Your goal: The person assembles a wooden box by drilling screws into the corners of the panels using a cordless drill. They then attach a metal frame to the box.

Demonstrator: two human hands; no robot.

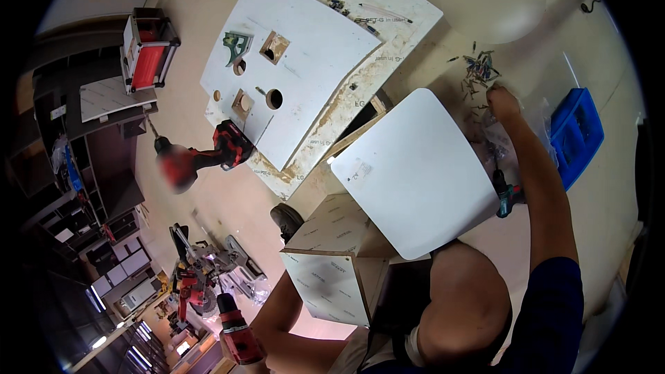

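My right hand (504, 103) is stretched forward to the floor, at the near edge of a loose pile of screws and small fasteners (479, 68). Its fingers look drawn together; what is between them is too small to make out. A clear plastic bag (509, 140) lies beside the wrist. In front of me a smooth white panel with rounded corners (419, 173) lies by my knee, partly over a printed-film board box (325, 284). My left forearm (280, 308) bends up behind that box, which hides the left hand.
A blue tray (580, 138) and a teal drill (508, 195) are at the right. Ahead, a white board with cut-outs (277, 62) bears a green clamp-like tool (235, 47). Red-and-black drills (190, 163) (239, 336) and a mitre saw (204, 284) are on the left.
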